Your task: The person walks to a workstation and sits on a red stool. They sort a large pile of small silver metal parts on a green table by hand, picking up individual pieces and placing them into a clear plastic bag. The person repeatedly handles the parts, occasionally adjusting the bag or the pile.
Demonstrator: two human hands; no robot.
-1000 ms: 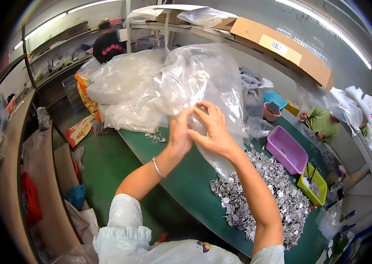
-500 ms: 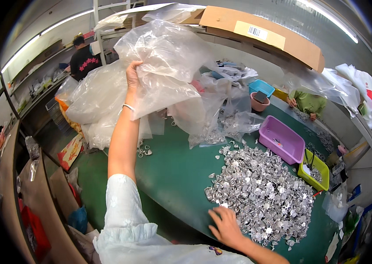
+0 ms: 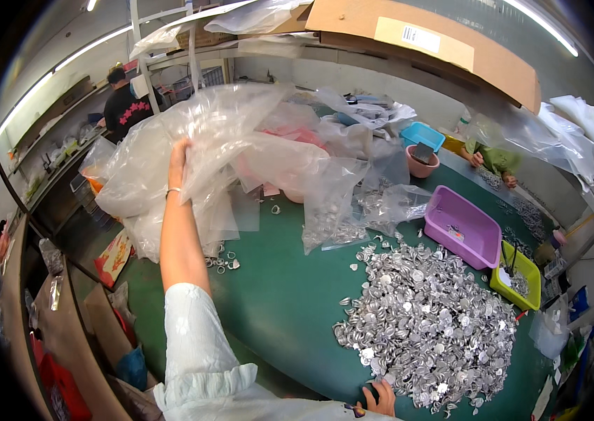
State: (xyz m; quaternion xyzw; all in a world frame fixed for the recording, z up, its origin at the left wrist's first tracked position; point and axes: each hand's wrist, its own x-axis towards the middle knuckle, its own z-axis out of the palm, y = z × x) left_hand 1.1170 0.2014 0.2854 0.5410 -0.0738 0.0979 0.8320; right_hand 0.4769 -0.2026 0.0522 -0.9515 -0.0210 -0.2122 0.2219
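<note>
Green desk [image 3: 290, 281] carries heaped metal pcs [image 3: 430, 323] at R; L hand [image 3: 179, 151] grips clear plastic bag [image 3: 223, 112] above desk's far L end, prob. light, limp, slippery, best pinched at bunched film, R hand [image 3: 381, 400] part-spread beside heap, nothing seen held.

A green table [image 3: 276, 298] bears a heap of silvery metal pieces [image 3: 430, 326] beside a purple tub [image 3: 452, 245], a lime-green tub [image 3: 514, 297] and filled clear bags [image 3: 389, 207], with loose rings [image 3: 233, 264] farther left.

Workshop: metal-parts heap [image 3: 434, 323], green worktable [image 3: 276, 309], plastic bins [image 3: 452, 244]
</note>
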